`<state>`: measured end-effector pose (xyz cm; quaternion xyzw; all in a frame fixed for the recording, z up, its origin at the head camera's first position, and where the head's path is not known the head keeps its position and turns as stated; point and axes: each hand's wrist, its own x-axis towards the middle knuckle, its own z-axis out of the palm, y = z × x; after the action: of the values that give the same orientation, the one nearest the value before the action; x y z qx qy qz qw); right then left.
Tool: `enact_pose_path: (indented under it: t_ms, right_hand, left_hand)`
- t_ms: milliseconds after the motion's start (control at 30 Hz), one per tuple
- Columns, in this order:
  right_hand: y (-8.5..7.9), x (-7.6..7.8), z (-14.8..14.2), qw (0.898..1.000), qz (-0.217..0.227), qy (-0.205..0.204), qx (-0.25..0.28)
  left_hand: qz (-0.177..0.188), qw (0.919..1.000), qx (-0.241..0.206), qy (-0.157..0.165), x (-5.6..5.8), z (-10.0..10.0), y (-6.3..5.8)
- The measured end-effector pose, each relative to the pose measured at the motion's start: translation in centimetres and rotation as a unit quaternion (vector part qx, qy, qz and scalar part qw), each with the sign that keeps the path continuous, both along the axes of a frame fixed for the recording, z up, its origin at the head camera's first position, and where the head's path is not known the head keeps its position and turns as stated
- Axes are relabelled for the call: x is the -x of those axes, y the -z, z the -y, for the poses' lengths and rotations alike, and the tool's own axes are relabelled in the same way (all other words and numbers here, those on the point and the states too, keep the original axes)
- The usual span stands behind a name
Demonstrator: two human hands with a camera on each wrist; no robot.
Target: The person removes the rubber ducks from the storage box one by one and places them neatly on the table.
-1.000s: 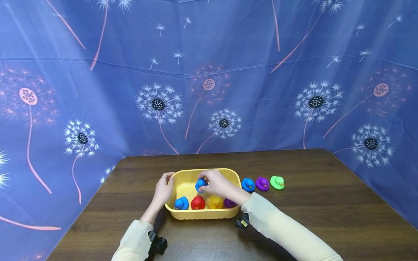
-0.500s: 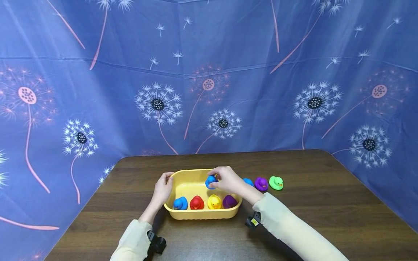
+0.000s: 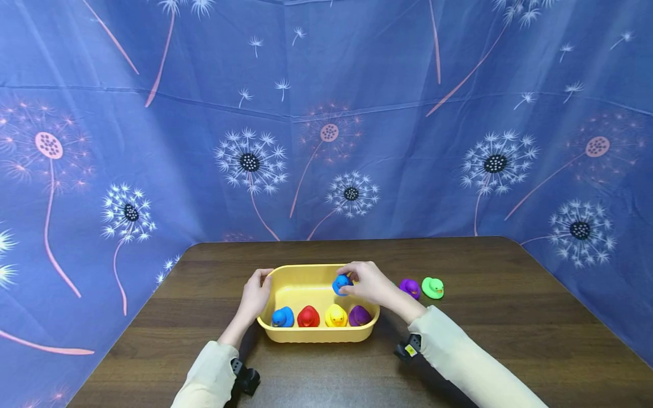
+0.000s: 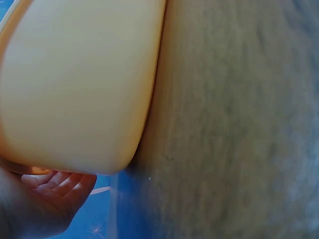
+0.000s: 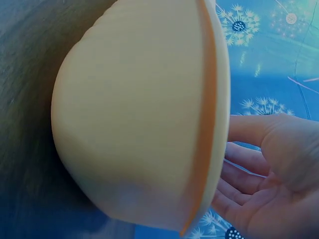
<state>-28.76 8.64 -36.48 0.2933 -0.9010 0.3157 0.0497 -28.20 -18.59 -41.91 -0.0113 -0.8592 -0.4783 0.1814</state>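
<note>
In the head view, my right hand [image 3: 374, 284] pinches a blue rubber duck [image 3: 340, 285] between thumb and fingers, over the right back part of a yellow plastic tub [image 3: 318, 336]. My left hand [image 3: 255, 293] grips the tub's left end at its back corner. Along the tub's near side sit a blue duck [image 3: 283, 317], a red duck [image 3: 308, 317], a yellow duck [image 3: 336, 315] and a purple duck [image 3: 360, 315] in a row. In the right wrist view the tub's wall [image 5: 134, 109] hides the held duck.
To the right of the tub, a purple duck [image 3: 410, 288] and a green duck [image 3: 433, 288] stand on the brown wooden table [image 3: 510, 317]. A blue cloth with dandelions [image 3: 326, 73] hangs behind the table.
My right hand has carried the blue duck rightward across the back of the tub. It now hides the blue duck standing outside. My left hand stays at the tub.
</note>
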Motion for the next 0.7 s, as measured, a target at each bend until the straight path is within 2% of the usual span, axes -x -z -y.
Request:
enact_pose_path:
  t_ms: [67, 167, 433, 700]
  right_hand:
    - [-0.1, 0.0, -0.3, 1.0, -0.003, -0.003, 0.003]
    - [-0.3, -0.1, -0.8, 1.0, -0.015, -0.005, 0.003]
    - [-0.9, -0.2, -2.2, 0.999, -0.029, 0.009, 0.023]
    - [-1.1, -0.3, -3.8, 0.999, -0.035, 0.01, 0.033]
  left_hand:
    - [-0.022, 0.9997, 0.001, 0.002, -0.1, 0.0, 0.1]
    - [-0.037, 0.9993, 0.002, 0.005, -0.2, 0.1, 0.1]
    - [0.027, 0.9996, 0.0, -0.006, 0.1, -0.1, -0.3]
    - [0.028, 0.9995, 0.0, -0.01, 0.1, -0.1, -0.1]
